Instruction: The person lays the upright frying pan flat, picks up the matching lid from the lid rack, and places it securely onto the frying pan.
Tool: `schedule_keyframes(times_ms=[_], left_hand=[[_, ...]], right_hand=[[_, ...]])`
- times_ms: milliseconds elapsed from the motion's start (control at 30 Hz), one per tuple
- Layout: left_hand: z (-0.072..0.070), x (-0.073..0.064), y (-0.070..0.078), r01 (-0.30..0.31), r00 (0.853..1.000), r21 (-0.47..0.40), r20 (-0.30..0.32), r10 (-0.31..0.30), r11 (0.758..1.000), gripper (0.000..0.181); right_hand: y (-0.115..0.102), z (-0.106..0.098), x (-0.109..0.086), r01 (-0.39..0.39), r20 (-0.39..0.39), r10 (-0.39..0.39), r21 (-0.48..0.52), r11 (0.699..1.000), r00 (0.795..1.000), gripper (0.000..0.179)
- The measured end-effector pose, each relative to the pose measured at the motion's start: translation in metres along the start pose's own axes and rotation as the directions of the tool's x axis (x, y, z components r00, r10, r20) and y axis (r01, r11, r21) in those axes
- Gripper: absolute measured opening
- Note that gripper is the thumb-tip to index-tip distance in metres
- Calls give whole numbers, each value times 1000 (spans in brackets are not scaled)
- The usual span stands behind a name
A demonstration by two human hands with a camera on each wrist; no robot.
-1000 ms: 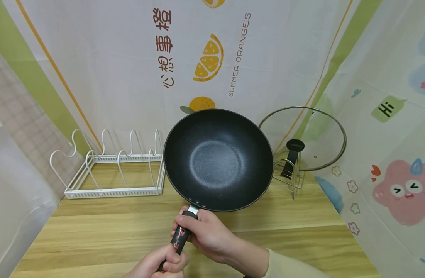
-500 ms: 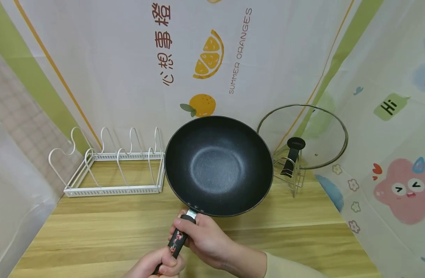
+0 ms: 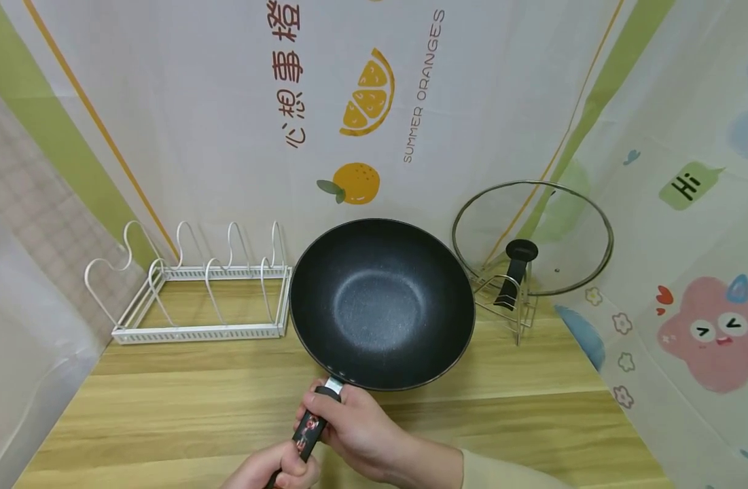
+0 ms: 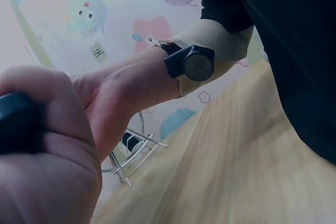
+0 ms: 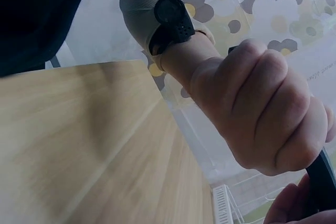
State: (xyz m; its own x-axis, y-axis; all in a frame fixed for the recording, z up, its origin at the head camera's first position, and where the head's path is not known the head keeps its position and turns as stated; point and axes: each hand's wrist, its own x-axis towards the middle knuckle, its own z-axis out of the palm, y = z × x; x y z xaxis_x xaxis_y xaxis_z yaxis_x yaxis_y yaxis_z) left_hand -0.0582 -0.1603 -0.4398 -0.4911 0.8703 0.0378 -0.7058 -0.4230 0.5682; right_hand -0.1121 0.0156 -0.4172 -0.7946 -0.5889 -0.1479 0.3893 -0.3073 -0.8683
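Note:
A black wok (image 3: 380, 312) with a speckled dark inside is held up by its handle, its hollow side facing me. My right hand (image 3: 364, 431) grips the handle (image 3: 309, 428) just below the metal neck, thumb on top. Lower down, my left hand (image 3: 282, 468) wraps round the handle's end. The left wrist view shows the left hand (image 4: 47, 145) curled round the dark handle end. From the right wrist camera, the left hand (image 5: 262, 108) appears as a closed fist on the handle, with fingers of the right hand (image 5: 289, 203) at the lower corner.
Left of the wok stands a white wire rack (image 3: 199, 333) with upright loops. To its right, a glass lid (image 3: 569, 238) with a black knob leans in a small metal stand (image 3: 518, 305). All stand on a wooden table (image 3: 166, 401) before printed cloth walls.
The wok has come down and slightly towards me, with both hands moving along with it. The view has tipped a little. Both hands keep their hold on the handle.

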Motion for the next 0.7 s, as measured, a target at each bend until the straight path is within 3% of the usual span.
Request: schedule_keyframes(times_ms=[267,700], left_hand=[[-10,-4,-3,33,999,-18,16,-33,999,54],[-32,-4,-20,-18,999,-80,33,21,997,54]], right_hand=[[11,-1,2,-41,-31,42,38,998,999,12],[32,-9,8,-72,-97,78,63,995,992,4]])
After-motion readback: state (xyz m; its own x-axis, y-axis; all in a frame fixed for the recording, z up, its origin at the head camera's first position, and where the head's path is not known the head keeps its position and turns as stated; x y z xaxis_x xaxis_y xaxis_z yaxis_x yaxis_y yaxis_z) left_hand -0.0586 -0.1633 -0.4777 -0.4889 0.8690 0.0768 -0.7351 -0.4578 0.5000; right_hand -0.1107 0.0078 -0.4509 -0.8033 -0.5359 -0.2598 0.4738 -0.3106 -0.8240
